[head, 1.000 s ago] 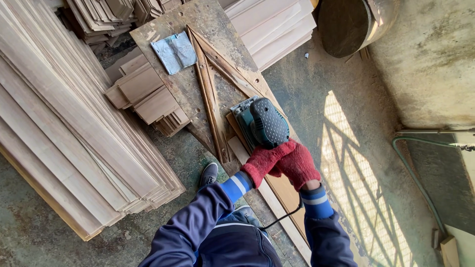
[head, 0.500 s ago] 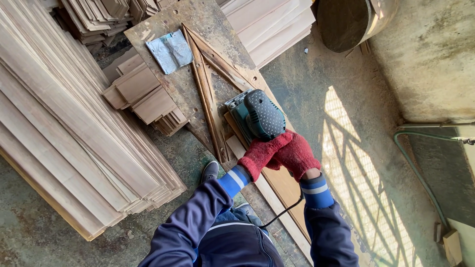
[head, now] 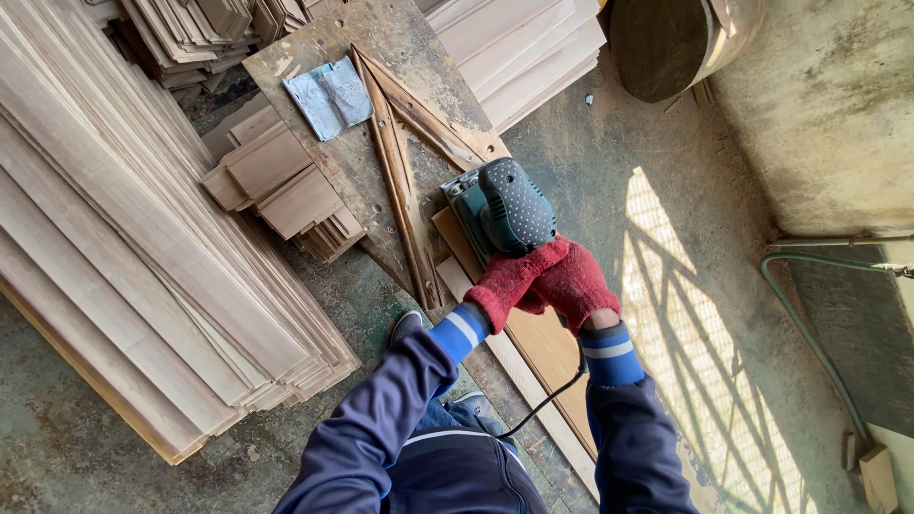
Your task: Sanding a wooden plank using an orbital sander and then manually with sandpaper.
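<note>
A dark green electric sander (head: 502, 211) rests on a wooden strip (head: 538, 345) that lies along a worn workbench (head: 324, 43). Both hands wear red knit gloves. My left hand (head: 507, 286) and my right hand (head: 578, 284) are clasped together on the sander's rear handle. A black power cord (head: 547, 405) runs from the sander down past my right sleeve. Two thin dark wooden battens (head: 398, 162) form a narrow V on the bench, left of the sander.
A grey sheet of sandpaper (head: 329, 95) lies on the bench's far end. Long pale boards (head: 124, 247) are stacked at left, shorter pieces (head: 286, 186) beside the bench, more boards (head: 519, 48) behind. A dark round drum (head: 666, 43) and a green hose (head: 809, 333) stand right.
The sander slid away along the strip, then came slightly back toward me. Both hands stayed on its handle throughout.
</note>
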